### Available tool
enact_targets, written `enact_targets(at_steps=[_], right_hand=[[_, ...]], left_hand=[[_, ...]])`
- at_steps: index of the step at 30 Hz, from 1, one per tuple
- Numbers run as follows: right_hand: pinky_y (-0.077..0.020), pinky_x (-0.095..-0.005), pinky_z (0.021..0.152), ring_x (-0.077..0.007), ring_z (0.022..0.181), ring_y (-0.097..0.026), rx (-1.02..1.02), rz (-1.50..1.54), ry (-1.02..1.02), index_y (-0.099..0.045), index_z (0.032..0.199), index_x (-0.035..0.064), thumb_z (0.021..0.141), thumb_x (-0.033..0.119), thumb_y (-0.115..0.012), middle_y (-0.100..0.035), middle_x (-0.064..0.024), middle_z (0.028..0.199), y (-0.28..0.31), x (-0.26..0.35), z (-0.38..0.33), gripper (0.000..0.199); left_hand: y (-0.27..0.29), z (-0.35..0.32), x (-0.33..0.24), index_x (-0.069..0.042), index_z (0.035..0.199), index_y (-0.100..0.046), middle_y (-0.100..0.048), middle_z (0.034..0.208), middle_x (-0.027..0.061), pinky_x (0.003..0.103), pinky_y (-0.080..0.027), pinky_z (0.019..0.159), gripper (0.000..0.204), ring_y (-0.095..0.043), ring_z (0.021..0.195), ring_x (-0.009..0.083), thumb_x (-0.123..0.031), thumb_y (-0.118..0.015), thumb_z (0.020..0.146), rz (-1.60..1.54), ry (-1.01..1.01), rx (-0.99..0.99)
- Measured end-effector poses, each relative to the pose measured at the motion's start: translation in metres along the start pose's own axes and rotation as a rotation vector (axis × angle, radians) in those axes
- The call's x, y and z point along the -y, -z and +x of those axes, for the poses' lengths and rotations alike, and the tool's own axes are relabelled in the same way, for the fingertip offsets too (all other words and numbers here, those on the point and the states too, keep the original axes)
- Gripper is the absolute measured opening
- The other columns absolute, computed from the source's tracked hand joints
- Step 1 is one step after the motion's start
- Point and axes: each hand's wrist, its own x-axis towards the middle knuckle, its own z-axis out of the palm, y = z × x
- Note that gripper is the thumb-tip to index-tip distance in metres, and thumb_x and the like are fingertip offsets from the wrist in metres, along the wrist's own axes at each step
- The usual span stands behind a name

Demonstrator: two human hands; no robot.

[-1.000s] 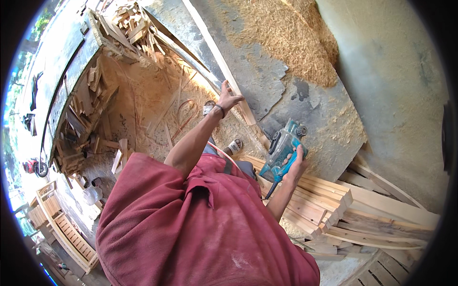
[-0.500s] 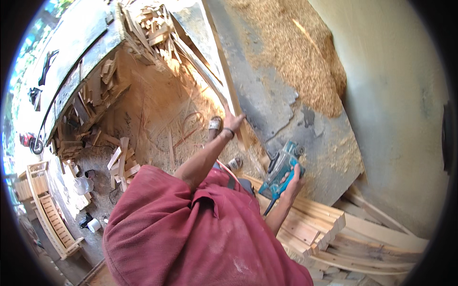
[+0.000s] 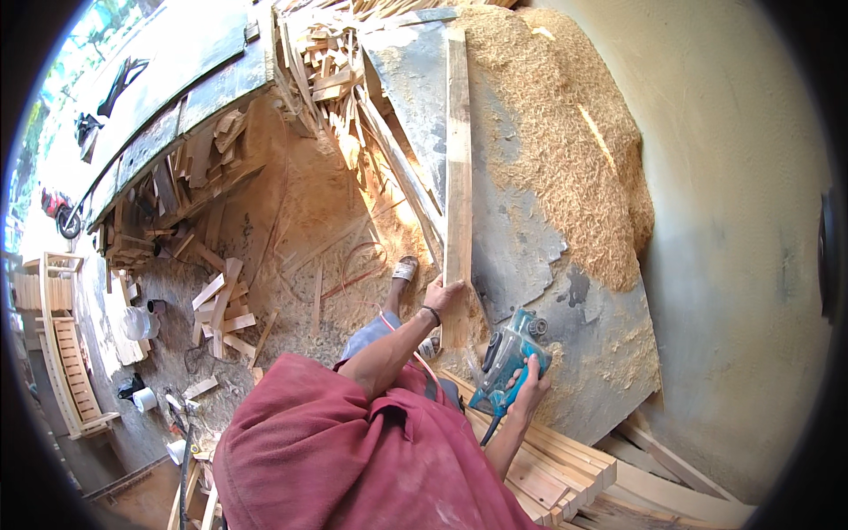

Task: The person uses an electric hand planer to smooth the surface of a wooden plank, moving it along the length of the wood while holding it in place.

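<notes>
My left hand (image 3: pixel 442 297) is closed round the edge of a long wooden board (image 3: pixel 458 168) near its close end. The board's broad face shows, and it stretches away from me along the edge of a grey table (image 3: pixel 609 353). In my right hand (image 3: pixel 528 389) is a teal electric planer (image 3: pixel 514 349), gripped by its handle with the cord trailing down toward me. The planer is to the right of the board's near end, apart from it. Whether the planer's sole touches the table is hidden.
A big heap of wood shavings (image 3: pixel 565 132) covers the table's far side, beside a plain wall (image 3: pixel 733 221). Planed wooden strips (image 3: pixel 539 473) lie stacked at lower right. Offcuts (image 3: pixel 228 309) and cords litter the floor at left, near a wooden bench frame (image 3: pixel 71 362).
The board has turned, so its broad face now shows rather than mostly its edge. My left hand still grips it. The view has shifted, and the planer remains in my right hand.
</notes>
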Motion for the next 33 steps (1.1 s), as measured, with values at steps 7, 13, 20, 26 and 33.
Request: enact_targets(at_steps=[7,13,20,26,33], right_hand=[[-0.0371,-0.0278,0.039,-0.0129,0.043,-0.048,0.043,-0.026,-0.003,-0.058,0.088,0.0000,0.092,0.030,-0.062,-0.052,-0.0041,0.059,-0.002,0.000,0.002,0.031],[-0.0383,-0.0278,0.039,-0.0135,0.043,-0.049,0.066,-0.102,-0.015,-0.059,0.092,-0.0010,0.092,0.034,-0.063,-0.053,-0.0046,0.059,-0.007,-0.007,0.017,0.035],[-0.0370,-0.0269,0.040,-0.0113,0.043,-0.049,0.179,-0.202,0.086,-0.060,0.081,0.0023,0.092,0.033,-0.063,-0.053,-0.0028,0.057,-0.005,0.001,0.013,0.033],[-0.0378,-0.0264,0.042,-0.0093,0.045,-0.049,0.274,-0.221,0.102,-0.058,0.072,0.0031,0.092,0.033,-0.065,-0.052,-0.0010,0.054,-0.008,-0.006,0.015,0.036],[-0.0387,-0.0274,0.043,-0.0117,0.046,-0.050,0.336,-0.268,0.144,-0.060,0.083,-0.0027,0.095,0.039,-0.059,-0.052,-0.0044,0.055,-0.009,-0.025,0.010,0.044]], left_hand=[[0.015,-0.039,0.035,-0.003,0.076,-0.065,-0.066,0.072,0.0032,0.030,-0.049,0.060,0.047,-0.057,0.063,0.0098,-0.047,-0.081,0.076,0.416,0.044,-0.470],[-0.011,-0.006,0.047,-0.001,0.071,-0.062,-0.066,0.071,0.0076,0.033,-0.050,0.059,0.059,-0.059,0.062,0.0146,-0.057,-0.080,0.074,0.517,-0.066,-0.570],[-0.027,0.081,0.020,0.004,0.123,-0.051,-0.063,0.106,0.0185,0.037,-0.047,0.092,0.092,-0.061,0.105,0.0253,-0.066,-0.078,0.070,0.440,-0.005,-0.647],[-0.038,0.104,0.007,-0.002,0.143,-0.036,-0.045,0.137,0.0308,0.048,-0.037,0.107,0.103,-0.044,0.128,0.0411,-0.063,-0.079,0.071,0.461,-0.182,-0.606],[-0.029,0.101,-0.040,-0.011,0.154,-0.016,-0.018,0.153,0.0306,0.052,-0.022,0.117,0.115,-0.022,0.144,0.0421,-0.062,-0.077,0.072,1.086,-0.247,-0.566]])
